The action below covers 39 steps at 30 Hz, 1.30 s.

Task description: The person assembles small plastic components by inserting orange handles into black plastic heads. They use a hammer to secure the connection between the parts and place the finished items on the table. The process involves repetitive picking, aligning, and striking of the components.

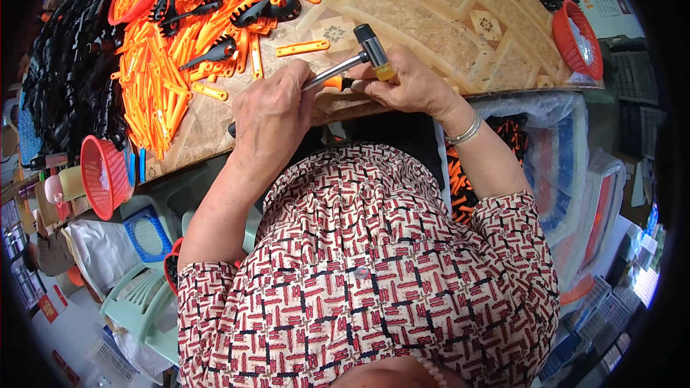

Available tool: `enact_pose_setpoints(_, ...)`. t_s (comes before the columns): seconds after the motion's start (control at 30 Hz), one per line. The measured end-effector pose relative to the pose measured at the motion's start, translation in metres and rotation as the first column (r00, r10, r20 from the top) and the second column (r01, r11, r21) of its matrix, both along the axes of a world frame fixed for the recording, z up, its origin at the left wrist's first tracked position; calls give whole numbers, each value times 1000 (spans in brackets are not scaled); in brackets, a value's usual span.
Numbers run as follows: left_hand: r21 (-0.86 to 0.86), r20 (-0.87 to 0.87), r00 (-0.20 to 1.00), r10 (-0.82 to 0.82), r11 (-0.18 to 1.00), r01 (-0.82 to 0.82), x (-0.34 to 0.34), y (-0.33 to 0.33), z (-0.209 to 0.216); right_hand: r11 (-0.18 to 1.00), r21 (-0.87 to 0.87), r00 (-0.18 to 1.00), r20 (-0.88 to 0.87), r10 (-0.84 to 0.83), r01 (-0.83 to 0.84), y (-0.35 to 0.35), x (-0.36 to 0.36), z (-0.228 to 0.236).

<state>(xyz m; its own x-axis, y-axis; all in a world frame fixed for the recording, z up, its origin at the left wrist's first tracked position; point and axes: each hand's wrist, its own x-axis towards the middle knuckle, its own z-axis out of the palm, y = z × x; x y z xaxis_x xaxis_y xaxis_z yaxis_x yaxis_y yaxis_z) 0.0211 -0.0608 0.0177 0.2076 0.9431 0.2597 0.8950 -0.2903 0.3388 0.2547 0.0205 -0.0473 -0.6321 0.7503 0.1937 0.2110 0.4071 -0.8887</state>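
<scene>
My left hand [272,106] is closed round the handle of a small mallet [372,49]. Its metal shaft slants up to the right, and its head is black at one end and yellow at the other. Beside the yellow face, my right hand [411,85] pinches the black end of a kitchen utensil. The utensil's orange handle [333,82] points towards my left hand, passing below the shaft; whether the left fingers also touch it is hidden. A loose orange handle [302,48] lies on the table just beyond.
Orange handles [154,93] are heaped at the left, black utensil heads [219,50] among them. Stacked black utensils [72,65] stand further left. Red baskets [105,176] [577,42] sit at both table [402,11] ends. A plastic-lined container [557,165] with orange-and-black pieces is at my right.
</scene>
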Motion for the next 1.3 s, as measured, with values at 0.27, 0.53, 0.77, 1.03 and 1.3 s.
enact_pose_setpoints(0.27, -250, 413, 909, 58, 967, 52, -17, 6, -13, 819, 561, 955, 291, -54, -125, -12, -4, 38)
enact_pose_setpoints(0.53, -135, 227, 962, 151, 983, -122, -43, 25, -1, 573, 819, 846, 290, -448, 22, -37, 26, 45)
enact_pose_setpoints(0.77, -65, 83, 995, -52, 996, 57, -17, 62, -9, 649, 750, 840, 268, -472, 125, -70, 23, 34)
enact_pose_setpoints(1.03, -1, -116, 986, -119, 993, 120, -19, 73, -21, 778, 528, 793, 283, -539, 341, -103, 18, 41)
enact_pose_setpoints(1.3, -559, 800, 457, 388, 760, 332, 13, 26, 11, 801, 429, 769, 303, -563, 417, -114, 13, 25)
